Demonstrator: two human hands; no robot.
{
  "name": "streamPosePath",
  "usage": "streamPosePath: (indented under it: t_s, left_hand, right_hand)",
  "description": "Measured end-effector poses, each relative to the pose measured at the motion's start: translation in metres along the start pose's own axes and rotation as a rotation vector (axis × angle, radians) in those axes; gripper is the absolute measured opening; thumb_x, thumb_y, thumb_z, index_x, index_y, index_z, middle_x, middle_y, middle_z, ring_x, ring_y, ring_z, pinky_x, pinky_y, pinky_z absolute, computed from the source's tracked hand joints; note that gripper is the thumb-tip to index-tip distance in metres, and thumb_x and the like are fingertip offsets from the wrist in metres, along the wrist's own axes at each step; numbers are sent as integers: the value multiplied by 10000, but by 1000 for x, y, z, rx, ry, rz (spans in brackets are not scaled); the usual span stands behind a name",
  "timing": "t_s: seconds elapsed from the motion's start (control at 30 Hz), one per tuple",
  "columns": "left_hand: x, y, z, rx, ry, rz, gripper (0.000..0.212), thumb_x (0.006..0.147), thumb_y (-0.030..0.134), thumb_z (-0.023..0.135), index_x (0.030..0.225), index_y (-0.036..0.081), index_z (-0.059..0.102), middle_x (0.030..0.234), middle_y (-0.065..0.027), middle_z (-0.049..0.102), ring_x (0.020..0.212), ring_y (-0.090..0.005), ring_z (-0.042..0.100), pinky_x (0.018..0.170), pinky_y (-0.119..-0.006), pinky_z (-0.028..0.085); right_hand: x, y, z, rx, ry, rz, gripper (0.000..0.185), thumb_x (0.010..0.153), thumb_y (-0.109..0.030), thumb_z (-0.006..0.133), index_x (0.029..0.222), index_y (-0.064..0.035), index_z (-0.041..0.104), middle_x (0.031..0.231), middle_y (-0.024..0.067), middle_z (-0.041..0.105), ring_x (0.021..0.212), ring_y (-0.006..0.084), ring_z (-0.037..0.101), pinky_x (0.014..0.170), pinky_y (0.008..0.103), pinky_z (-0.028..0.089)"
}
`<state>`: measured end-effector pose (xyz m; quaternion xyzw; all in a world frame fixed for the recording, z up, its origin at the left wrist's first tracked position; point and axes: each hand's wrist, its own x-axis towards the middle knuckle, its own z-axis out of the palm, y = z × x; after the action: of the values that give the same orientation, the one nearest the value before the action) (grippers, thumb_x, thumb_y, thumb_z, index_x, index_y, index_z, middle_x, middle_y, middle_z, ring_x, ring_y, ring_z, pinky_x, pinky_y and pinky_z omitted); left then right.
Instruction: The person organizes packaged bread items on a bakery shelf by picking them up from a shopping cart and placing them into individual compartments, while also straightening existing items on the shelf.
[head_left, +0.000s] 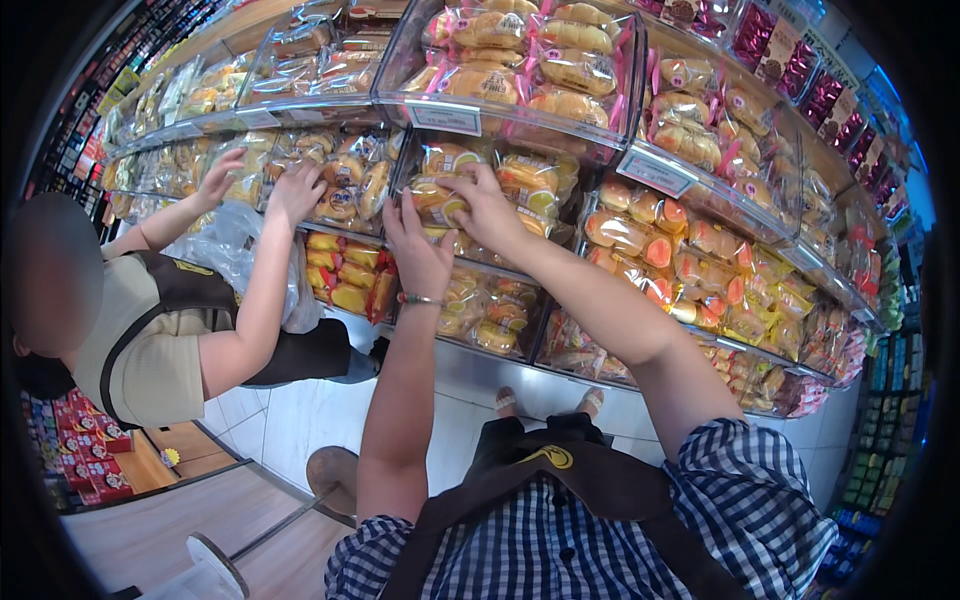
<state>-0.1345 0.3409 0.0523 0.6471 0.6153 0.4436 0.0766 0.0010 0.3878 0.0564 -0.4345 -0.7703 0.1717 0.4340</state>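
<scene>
Wrapped bread rolls in clear packets with yellow-green print lie in a clear plastic shelf bin in front of me. My right hand reaches in from the right, its fingers curled on one of these packets. My left hand, with a beaded bracelet at the wrist, is at the bin's left front edge, its fingers pointing up beside the same packet; whether it grips the packet cannot be told. More wrapped rolls lie just to the right in the same bin. Larger wrapped croissant-shaped breads fill the bin above.
A co-worker's hands reach into the bins at the left, above a clear plastic bag. Bins of wrapped breads extend to the right, with price tags on the shelf edges. Behind me at lower left is a wooden surface with a metal stand.
</scene>
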Motion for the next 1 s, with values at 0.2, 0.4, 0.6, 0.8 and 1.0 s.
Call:
streamPosePath:
  t_s: [0.2,0.4,0.6,0.8,1.0]
  left_hand:
    - [28,-15,25,139,0,136,793,649,58,728,1366,129,399,1417,-199,259,1232,-413,346,1020,-437,357]
    - [25,-38,12,74,-126,114,781,658,99,745,1364,180,421,1406,-204,301,1242,-397,357,1018,-423,364]
    - [-15,-34,-10,-40,-36,193,580,774,131,709,1301,64,476,1345,-224,375,1187,-360,446,990,-401,388]
    - [-77,-36,-22,-63,62,103,391,791,105,687,1163,44,585,1218,-182,501,1105,-311,514,930,-361,432]
    - [-90,-39,-41,-1096,-269,-359,521,924,290,550,1313,-33,427,1290,-141,494,1180,-211,489,994,-318,394]
  right_hand:
    - [11,2,23,124,150,119,564,695,-17,729,1219,-100,539,1153,171,407,1044,334,495,875,352,465]
    - [-6,-27,5,-103,169,-53,585,697,-28,687,1246,-114,505,1136,202,434,1063,369,475,888,393,439]
    - [-185,1,42,-351,-747,256,394,789,-116,574,1170,-46,498,1088,189,567,1030,356,562,878,402,469]
    - [-175,24,39,-211,-952,689,437,805,-121,544,1236,-63,501,1134,210,586,1053,322,577,887,387,468]
    - [-105,-58,-74,187,-791,763,442,859,-71,502,1300,-64,474,892,113,634,637,180,630,609,300,511]
